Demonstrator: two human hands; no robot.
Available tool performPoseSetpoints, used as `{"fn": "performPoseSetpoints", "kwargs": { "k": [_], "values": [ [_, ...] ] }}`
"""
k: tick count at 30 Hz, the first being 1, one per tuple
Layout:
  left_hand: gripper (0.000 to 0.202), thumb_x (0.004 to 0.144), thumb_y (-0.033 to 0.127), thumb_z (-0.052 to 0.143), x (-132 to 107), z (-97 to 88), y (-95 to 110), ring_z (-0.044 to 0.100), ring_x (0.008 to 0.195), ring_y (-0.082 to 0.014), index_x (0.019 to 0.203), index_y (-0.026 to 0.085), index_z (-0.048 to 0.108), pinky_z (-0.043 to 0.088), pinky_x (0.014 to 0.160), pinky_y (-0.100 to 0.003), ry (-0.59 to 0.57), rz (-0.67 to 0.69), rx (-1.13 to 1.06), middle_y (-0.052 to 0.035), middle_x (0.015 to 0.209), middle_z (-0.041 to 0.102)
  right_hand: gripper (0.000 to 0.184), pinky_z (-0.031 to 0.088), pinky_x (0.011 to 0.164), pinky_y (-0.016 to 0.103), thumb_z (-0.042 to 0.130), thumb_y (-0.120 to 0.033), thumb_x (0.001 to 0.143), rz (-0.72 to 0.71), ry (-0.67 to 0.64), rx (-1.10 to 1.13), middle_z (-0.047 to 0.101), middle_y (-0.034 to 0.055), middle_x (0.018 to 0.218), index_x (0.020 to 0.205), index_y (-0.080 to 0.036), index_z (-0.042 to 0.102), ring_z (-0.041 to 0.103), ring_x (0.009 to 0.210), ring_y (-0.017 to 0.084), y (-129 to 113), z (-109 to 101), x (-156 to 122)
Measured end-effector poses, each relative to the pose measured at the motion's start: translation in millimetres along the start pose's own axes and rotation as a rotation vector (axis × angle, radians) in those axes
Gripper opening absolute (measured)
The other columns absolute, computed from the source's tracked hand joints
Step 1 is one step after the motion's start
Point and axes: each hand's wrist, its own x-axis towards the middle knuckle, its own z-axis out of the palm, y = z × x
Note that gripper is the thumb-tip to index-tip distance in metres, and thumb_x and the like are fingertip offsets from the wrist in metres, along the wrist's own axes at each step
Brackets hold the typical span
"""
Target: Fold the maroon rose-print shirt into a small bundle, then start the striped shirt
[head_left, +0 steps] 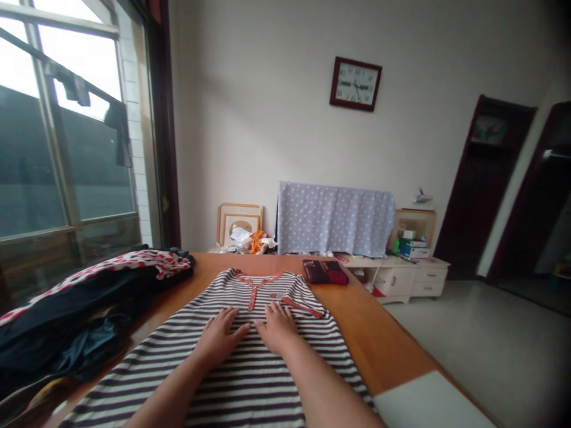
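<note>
A striped dark-and-cream shirt (263, 386) lies spread flat on a wooden table (375, 339), its collar toward the far side. The collar and buttoned placket (252, 291) are orange-brown. My left hand (220, 336) rests palm down on the chest of the shirt, fingers spread. Beside it, my right hand (276, 326) lies flat on the same cloth, just below a small chest pocket. Neither hand grips anything. The fingertips nearly meet near the lower end of the placket.
A heap of dark and red-patterned clothes (75, 315) lies on the table's left side. A folded dark cloth with a red motif (325, 272) sits beyond the collar. A white board (428, 404) covers the near right corner. The table's right edge drops to a tiled floor.
</note>
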Motion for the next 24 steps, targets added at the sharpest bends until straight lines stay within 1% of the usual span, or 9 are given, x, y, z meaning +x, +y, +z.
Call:
{"fn": "performPoseSetpoints", "kwargs": {
  "k": [2,4,10,12,14,16,20,22,24],
  "values": [
    [0.082,0.086,0.071,0.046,1.0,-5.3,-2.9,0.044,0.143,-0.0314,0.142,0.013,0.056,0.03,0.121,-0.043,0.033,0.001,-0.113,-0.0159,0.149,0.055,0.073,0.011,0.124,0.048,0.033,-0.06,0.099,0.001,0.008,0.007,0.032,0.0145,0.163,0.155,-0.013,0.039,0.021,0.154,0.028,-0.3,-0.7,-1.2],
    [0.08,0.084,0.07,0.05,0.8,-11.9,-4.5,0.053,0.136,-0.0298,0.138,0.013,0.059,0.036,0.117,-0.039,0.037,-0.02,-0.232,-0.0145,0.142,0.062,0.073,0.011,0.124,0.048,0.034,-0.06,0.098,0.008,0.014,0.011,0.033,0.0138,0.163,0.155,-0.014,0.04,0.021,0.154,0.028,-0.6,-1.3,-1.9],
    [0.074,0.074,0.07,0.062,-5.3,-32.5,-4.1,0.059,0.129,-0.0312,0.123,0.015,0.069,0.044,0.111,-0.038,-0.003,-0.127,-0.454,-0.0128,0.133,0.068,0.072,0.011,0.124,0.048,0.036,-0.059,0.098,0.012,0.008,0.006,0.034,0.0139,0.162,0.154,-0.014,0.041,0.022,0.153,0.028,-0.5,-0.8,-1.0],
    [0.071,0.071,0.07,0.065,-5.1,-38.8,-5.4,0.065,0.117,-0.0311,0.116,0.015,0.072,0.05,0.102,-0.038,-0.013,-0.154,-0.532,-0.0124,0.122,0.073,0.072,0.011,0.124,0.047,0.036,-0.059,0.098,0.01,0.011,0.004,0.034,0.0146,0.162,0.154,-0.013,0.041,0.022,0.153,0.028,0.3,1.6,0.0],
    [0.066,0.072,0.068,0.064,-1.6,-46.1,-9.3,0.07,0.103,-0.0284,0.109,0.013,0.073,0.054,0.091,-0.037,0.014,-0.163,-0.58,-0.0111,0.108,0.076,0.072,0.01,0.124,0.047,0.035,-0.058,0.098,0.013,0.014,-0.001,0.034,0.0152,0.162,0.154,-0.012,0.04,0.021,0.153,0.028,1.4,5.4,1.3],
    [0.059,0.076,0.062,0.061,5.0,-55.0,-17.0,0.07,0.094,-0.0255,0.105,0.012,0.073,0.055,0.085,-0.034,0.088,-0.182,-0.565,-0.0102,0.099,0.077,0.072,0.009,0.124,0.048,0.035,-0.057,0.099,0.018,0.012,-0.011,0.033,0.0151,0.162,0.155,-0.013,0.039,0.021,0.154,0.028,2.5,9.6,2.8],
    [0.045,0.083,0.047,0.056,21.9,-76.1,-42.6,0.069,0.092,-0.0238,0.106,0.012,0.07,0.053,0.082,-0.032,0.244,-0.293,-0.446,-0.0109,0.099,0.075,0.073,0.007,0.124,0.048,0.033,-0.058,0.099,0.016,0.012,-0.021,0.033,0.0144,0.163,0.155,-0.012,0.039,0.021,0.153,0.029,3.7,14.3,4.7],
    [0.038,0.082,0.042,0.056,29.5,-85.7,-57.1,0.069,0.091,-0.0245,0.103,0.013,0.07,0.052,0.079,-0.031,0.284,-0.355,-0.37,-0.0109,0.096,0.075,0.073,0.007,0.124,0.047,0.033,-0.058,0.098,0.015,0.014,-0.019,0.033,0.0142,0.162,0.155,-0.013,0.04,0.022,0.153,0.029,3.6,13.9,4.8],
    [0.033,0.08,0.039,0.058,36.3,-93.5,-70.1,0.069,0.085,-0.0264,0.095,0.013,0.07,0.05,0.073,-0.033,0.284,-0.405,-0.292,-0.0108,0.087,0.074,0.072,0.008,0.124,0.047,0.034,-0.058,0.098,0.019,0.014,-0.019,0.034,0.014,0.162,0.155,-0.013,0.04,0.022,0.153,0.029,3.0,12.4,4.5]
  ]
}}
